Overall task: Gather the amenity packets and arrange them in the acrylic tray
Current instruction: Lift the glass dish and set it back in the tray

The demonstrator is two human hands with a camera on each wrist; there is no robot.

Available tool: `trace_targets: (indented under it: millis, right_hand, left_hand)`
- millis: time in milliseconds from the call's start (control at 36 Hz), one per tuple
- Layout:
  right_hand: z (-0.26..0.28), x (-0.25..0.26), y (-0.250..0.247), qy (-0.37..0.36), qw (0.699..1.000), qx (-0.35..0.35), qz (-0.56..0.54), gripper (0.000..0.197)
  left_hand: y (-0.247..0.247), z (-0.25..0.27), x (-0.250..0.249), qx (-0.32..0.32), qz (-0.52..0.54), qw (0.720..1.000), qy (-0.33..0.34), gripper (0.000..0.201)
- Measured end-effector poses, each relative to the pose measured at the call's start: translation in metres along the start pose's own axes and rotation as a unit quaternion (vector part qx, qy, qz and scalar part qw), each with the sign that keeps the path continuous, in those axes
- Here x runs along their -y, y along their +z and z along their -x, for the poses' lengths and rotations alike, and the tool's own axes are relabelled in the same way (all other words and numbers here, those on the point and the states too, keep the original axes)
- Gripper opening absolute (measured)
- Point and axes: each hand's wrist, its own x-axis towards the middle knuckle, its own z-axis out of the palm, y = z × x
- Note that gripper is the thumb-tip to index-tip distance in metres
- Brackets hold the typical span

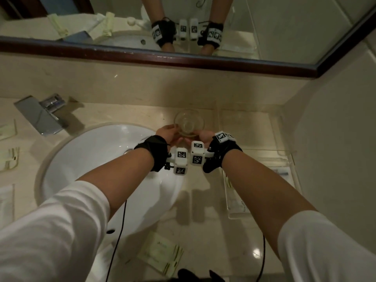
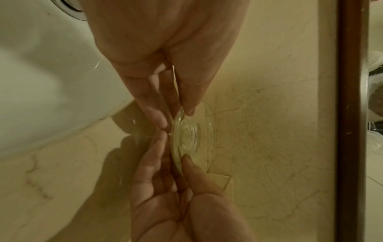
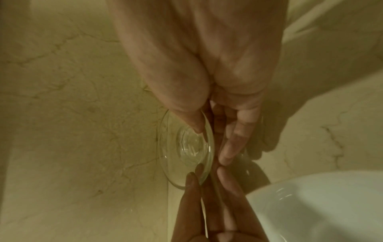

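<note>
Both hands on glass dish, back of worktop [image 1: 203, 231], R of sink [image 1: 101, 159].

Acrylic tray [image 1: 284, 159] sits R of sink w/ some packets inside; loose packet [image 1: 160, 253] at sink's front edge, others L of sink. Left hand [image 1: 166, 133] & right hand [image 1: 205, 136] pinch glass dish [image 1: 188, 123] rim, thumb over, fingers under. Best: lift level, even pressure, set clear of tray.

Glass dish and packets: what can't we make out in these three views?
- Head view: near rim of the glass dish is hidden by the left hand and right hand.
- Head view: print on the packet by the basin is too small to read.
- Head view: the right forearm covers part of the acrylic tray; contents unclear.
- Wrist views: blurred and dim; whether the dish is lifted off the counter cannot be told.
</note>
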Motion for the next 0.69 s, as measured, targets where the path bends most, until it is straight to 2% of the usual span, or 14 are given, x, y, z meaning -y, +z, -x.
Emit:
trace_targets:
  millis: [139, 222, 333, 389, 528, 694]
  right_hand:
    - [0.009, -0.002, 0.005, 0.022, 0.994, 0.011, -0.108, 0.032]
    - [0.028, 0.002, 0.007, 0.001, 0.989, 0.024, -0.146, 0.025]
    - [0.05, 0.008, 0.0, -0.054, 0.976, 0.055, -0.203, 0.017]
    - [0.06, 0.011, -0.006, -0.101, 0.971, 0.048, -0.21, 0.016]
    - [0.084, 0.013, -0.025, -0.192, 0.965, -0.009, -0.178, 0.012]
    - [0.104, 0.006, -0.062, -0.256, 0.951, -0.091, -0.145, 0.015]
  left_hand:
    - [-0.001, -0.002, 0.0, -0.012, -0.047, 0.998, 0.036, 0.029]
    - [-0.001, -0.001, -0.001, 0.007, -0.044, 0.997, 0.058, 0.033]
    - [0.009, 0.007, -0.01, 0.018, 0.017, 0.996, 0.08, 0.023]
    - [0.017, 0.013, -0.014, 0.035, 0.022, 0.994, 0.098, 0.019]
    - [0.042, 0.019, -0.019, 0.068, 0.001, 0.99, 0.126, 0.018]
    - [0.086, 0.034, -0.013, 0.123, -0.006, 0.984, 0.127, 0.022]
